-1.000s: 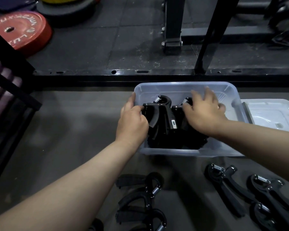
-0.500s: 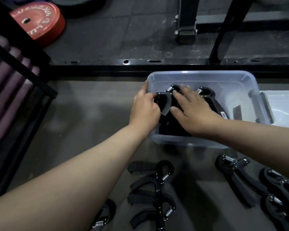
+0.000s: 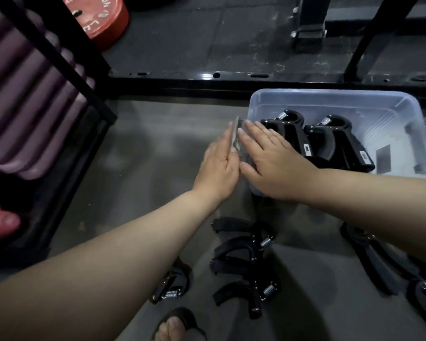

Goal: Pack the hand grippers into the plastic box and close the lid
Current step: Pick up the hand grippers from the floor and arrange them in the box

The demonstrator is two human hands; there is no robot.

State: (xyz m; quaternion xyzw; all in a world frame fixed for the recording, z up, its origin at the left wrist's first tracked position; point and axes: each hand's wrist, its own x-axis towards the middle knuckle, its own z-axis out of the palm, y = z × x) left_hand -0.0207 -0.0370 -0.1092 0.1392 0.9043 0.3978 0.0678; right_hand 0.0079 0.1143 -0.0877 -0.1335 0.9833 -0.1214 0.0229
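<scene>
Grey gym flooring carries the plastic box (image 3: 330, 99), which holds a few black hand grippers (image 3: 293, 134) packed side by side. Both hands lie flat with straight fingers at its left end, left hand (image 3: 219, 166) outside and right hand (image 3: 273, 158) inside, sandwiching what looks like a latch flap (image 3: 236, 136). Several loose grippers (image 3: 244, 244) lie on the floor nearby, so packing is partway. The box stands uncovered, and closing is not yet done.

The red weight plate (image 3: 96, 18) has raised lettering round its face, but it sits upside down and cut off, so I can't make out a word. The small white labels (image 3: 307, 149) on the hand grippers (image 3: 293, 134) in the plastic box (image 3: 330, 99) are too tiny to read.
</scene>
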